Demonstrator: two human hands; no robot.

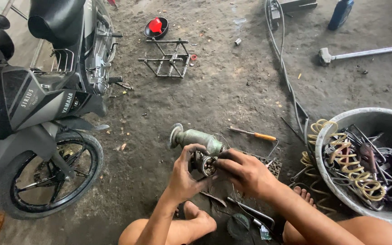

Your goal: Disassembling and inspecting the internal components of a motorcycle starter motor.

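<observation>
Two bare hands meet low in the view, above the squatting person's feet: the left hand (184, 174) curls its fingers around a small round metal part (208, 165), cupping it from the left, while the right hand (243, 172) grips the same part from the right, fingertips bent onto its rim. The part sits between both hands, held just off the dirt floor (214, 90). Just beyond it lies a greenish grinder (196, 137) with its disc pointing left, and beside that a screwdriver (252, 134) with an orange handle. To the right stands a grey basin (341, 190) filled with a yellow coiled hose (355, 170), dark metal tools and wires; the coil spills over the rim. A grey hose (284, 68) runs from the basin's side towards the far edge. On the left stands a black motorbike (41, 104), front wheel nearest. Farther off lie a metal frame (169, 59), a black bowl with a red funnel (156, 26), a hammer (357, 54) and a blue bottle (340, 13).
</observation>
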